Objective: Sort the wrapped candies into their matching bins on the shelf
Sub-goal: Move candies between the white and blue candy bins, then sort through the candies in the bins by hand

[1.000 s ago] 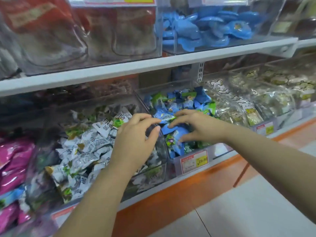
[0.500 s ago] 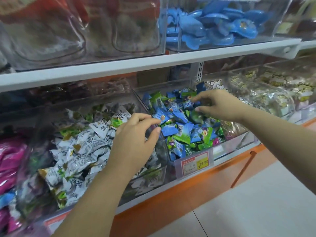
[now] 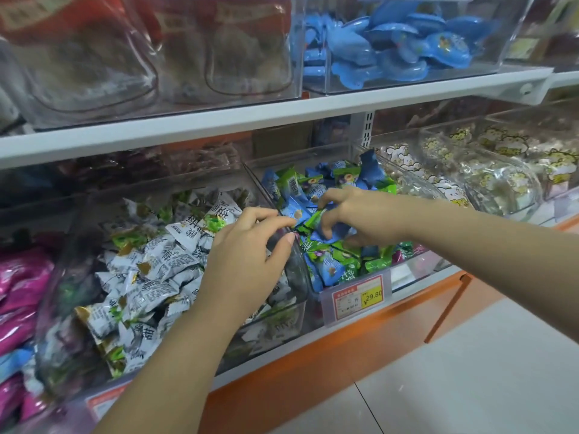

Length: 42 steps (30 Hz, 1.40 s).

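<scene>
A clear bin (image 3: 260,189) on the lower shelf is heaped with blue and green wrapped candies (image 3: 341,261). My right hand (image 3: 351,211) reaches into that heap from the right, and its curled fingers pinch a green wrapped candy (image 3: 310,218). To the left stands a bin of white wrapped candies (image 3: 163,267) with a curved clear front (image 3: 297,277). My left hand (image 3: 247,255) hovers at the divide between the two bins, fingers curled with the thumb on the clear plastic edge. No candy shows in it.
Pink packs (image 3: 18,292) lie at the far left. Bins of clear-wrapped sweets (image 3: 501,170) stand to the right. The white upper shelf (image 3: 282,114) overhangs with bins of blue packs (image 3: 407,42). A price tag (image 3: 357,297) hangs on the front rail above the orange base.
My right hand came back from the rear right of the blue and green bin toward my left hand and now digs into the candies there. The left hand stayed put.
</scene>
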Each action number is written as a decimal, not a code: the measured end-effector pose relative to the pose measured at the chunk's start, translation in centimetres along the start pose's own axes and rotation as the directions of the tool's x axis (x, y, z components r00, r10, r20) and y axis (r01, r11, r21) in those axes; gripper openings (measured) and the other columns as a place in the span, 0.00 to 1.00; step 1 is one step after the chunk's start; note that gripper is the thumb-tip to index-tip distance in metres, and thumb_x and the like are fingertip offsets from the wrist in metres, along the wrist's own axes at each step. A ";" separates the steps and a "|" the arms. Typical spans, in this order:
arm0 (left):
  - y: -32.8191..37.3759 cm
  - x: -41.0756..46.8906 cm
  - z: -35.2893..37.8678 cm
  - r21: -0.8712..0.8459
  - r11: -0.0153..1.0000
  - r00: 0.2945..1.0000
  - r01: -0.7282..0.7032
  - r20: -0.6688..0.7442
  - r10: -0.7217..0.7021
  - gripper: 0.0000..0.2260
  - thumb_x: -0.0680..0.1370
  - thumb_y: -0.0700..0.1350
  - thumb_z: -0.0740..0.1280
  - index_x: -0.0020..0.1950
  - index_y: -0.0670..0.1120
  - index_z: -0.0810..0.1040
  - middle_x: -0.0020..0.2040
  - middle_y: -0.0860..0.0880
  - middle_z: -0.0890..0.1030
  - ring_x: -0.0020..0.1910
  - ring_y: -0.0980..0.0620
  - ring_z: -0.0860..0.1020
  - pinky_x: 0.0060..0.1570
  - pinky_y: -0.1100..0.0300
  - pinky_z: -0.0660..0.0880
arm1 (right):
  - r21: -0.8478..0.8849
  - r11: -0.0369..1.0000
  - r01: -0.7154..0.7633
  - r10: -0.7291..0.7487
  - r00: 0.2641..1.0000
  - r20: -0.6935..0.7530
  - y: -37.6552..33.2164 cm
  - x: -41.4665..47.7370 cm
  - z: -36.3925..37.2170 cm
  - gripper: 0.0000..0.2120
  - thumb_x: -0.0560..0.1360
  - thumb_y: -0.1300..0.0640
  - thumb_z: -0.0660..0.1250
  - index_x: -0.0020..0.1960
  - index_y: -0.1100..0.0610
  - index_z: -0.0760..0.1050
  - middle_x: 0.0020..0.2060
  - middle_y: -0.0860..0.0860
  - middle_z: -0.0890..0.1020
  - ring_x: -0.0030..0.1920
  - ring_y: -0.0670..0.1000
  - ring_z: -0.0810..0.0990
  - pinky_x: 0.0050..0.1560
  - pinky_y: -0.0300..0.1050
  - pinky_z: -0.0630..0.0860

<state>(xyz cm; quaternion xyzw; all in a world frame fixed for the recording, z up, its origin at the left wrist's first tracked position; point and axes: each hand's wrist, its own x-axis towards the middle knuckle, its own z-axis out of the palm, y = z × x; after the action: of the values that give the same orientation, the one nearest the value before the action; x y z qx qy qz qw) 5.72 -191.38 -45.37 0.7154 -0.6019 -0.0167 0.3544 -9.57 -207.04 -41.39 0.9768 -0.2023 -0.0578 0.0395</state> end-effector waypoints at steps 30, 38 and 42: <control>0.0 0.2 0.1 0.014 1.000 1.000 -0.003 -0.007 0.003 0.14 0.79 0.54 0.58 0.61 0.56 0.77 0.58 0.60 0.71 0.50 0.59 0.74 0.63 0.47 0.68 | 0.396 0.911 -0.114 0.212 0.953 -0.215 1.1 -0.7 -0.7 0.07 0.73 0.62 0.68 0.38 0.55 0.78 0.33 0.46 0.81 0.34 0.40 0.77 0.39 0.28 0.71; 0.0 0.2 0.1 0.019 1.000 1.000 0.001 0.000 -0.001 0.14 0.79 0.54 0.57 0.61 0.57 0.77 0.58 0.61 0.70 0.46 0.56 0.76 0.63 0.47 0.68 | 0.553 0.772 -0.312 0.561 0.743 -0.364 4.3 -0.3 1.2 0.02 0.72 0.62 0.71 0.42 0.57 0.78 0.37 0.52 0.82 0.40 0.52 0.81 0.51 0.51 0.78; 0.0 0.2 0.1 0.014 1.000 1.000 0.000 0.011 0.000 0.15 0.78 0.56 0.56 0.61 0.58 0.77 0.59 0.62 0.70 0.48 0.58 0.74 0.63 0.47 0.68 | 0.461 0.820 -0.338 0.491 0.830 -0.265 4.3 -0.3 0.7 0.03 0.72 0.60 0.71 0.41 0.54 0.78 0.36 0.49 0.82 0.41 0.50 0.81 0.52 0.50 0.78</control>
<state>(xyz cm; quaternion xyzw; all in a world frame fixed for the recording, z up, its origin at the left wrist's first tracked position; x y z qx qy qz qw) 5.69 -191.65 -45.35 0.7178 -0.6038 -0.0165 0.3463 -11.60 -210.86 -41.62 0.8873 -0.4100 0.1807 -0.1090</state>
